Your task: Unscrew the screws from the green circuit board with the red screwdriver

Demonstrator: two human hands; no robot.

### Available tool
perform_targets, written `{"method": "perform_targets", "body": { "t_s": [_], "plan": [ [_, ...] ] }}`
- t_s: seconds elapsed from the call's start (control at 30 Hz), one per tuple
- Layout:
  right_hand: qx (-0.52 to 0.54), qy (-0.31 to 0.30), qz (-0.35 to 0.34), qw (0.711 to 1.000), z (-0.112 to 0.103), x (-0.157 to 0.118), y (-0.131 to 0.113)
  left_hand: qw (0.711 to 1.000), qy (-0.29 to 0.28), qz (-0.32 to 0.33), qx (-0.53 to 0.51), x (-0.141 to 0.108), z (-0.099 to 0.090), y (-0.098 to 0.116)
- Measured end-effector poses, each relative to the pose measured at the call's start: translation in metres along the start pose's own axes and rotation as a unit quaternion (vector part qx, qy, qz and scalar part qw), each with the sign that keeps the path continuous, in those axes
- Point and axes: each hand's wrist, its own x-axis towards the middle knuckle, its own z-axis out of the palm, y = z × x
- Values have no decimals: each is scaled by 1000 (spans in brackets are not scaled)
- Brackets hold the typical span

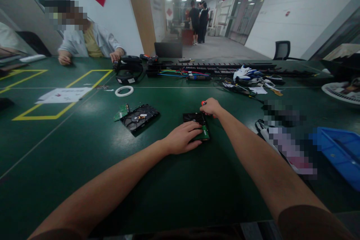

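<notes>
A black hard drive with a green circuit board [205, 132] lies on the green table in front of me. My left hand [185, 137] holds it down, the fingers across its top and the thumb near its close edge. At its far right corner my right hand [210, 108] is closed around a screwdriver with a red-orange handle [204, 103]. The tool's tip is too small to make out. To the left lies a second hard drive [140, 117], tilted, with a loose green circuit board [120, 113] beside it.
A white tape roll [124, 91] and paper sheets [64, 95] lie further left. Along the back are cables, dark rails [219, 69] and white-blue gloves [246, 74]. A blue bin [341, 150] stands at right. Across the table sits a person [90, 39] with one hand by black headgear [129, 69].
</notes>
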Motion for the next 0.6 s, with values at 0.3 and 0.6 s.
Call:
{"method": "perform_targets", "body": {
  "t_s": [0.3, 0.6],
  "plan": [
    [-5, -3, -1, 1000, -7, -15, 1, 1000, 0, -3, -6, 0, 1, 0],
    [49, 15, -25, 998, -35, -47, 11, 1000, -8, -1, -2, -1, -1, -1]
  ]
}}
